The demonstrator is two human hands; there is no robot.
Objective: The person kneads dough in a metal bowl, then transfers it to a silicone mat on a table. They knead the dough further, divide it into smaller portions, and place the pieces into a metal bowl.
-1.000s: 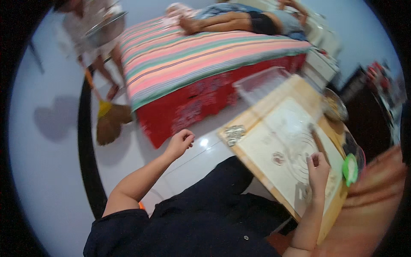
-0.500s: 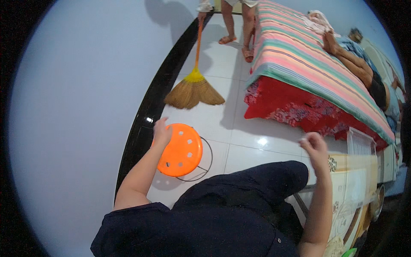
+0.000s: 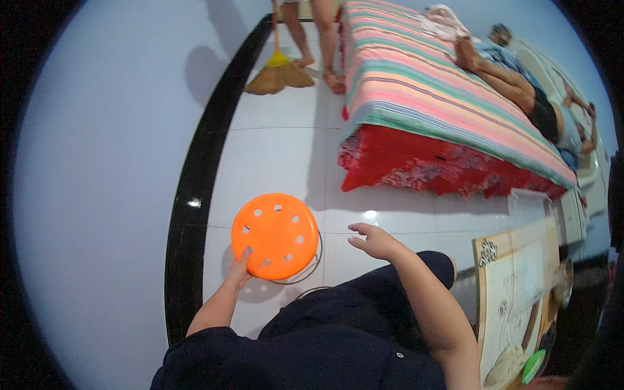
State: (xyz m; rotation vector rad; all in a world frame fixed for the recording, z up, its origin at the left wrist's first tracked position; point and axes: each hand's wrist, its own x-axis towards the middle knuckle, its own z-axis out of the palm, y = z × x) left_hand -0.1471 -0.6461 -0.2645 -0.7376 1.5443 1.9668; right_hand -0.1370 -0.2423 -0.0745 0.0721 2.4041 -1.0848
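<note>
An orange round stool with holes around its seat and a thin dark metal ring at its legs stands on the floor in front of me. My left hand grips the near left rim of the seat, thumb on top and the other fingers hidden below it. To the right of the stool, apart from it, my right hand hangs in the air, fingers outstretched and nothing in them.
Ahead, a person stands by a broom. A bed with a striped cover is at the right, another person lying on it. A low wooden table is at my right; a blue wall runs along the left.
My left hand has come down onto the stool's rim and taken hold. My right hand has moved left, toward the stool. The broom and the standing person are farther away.
</note>
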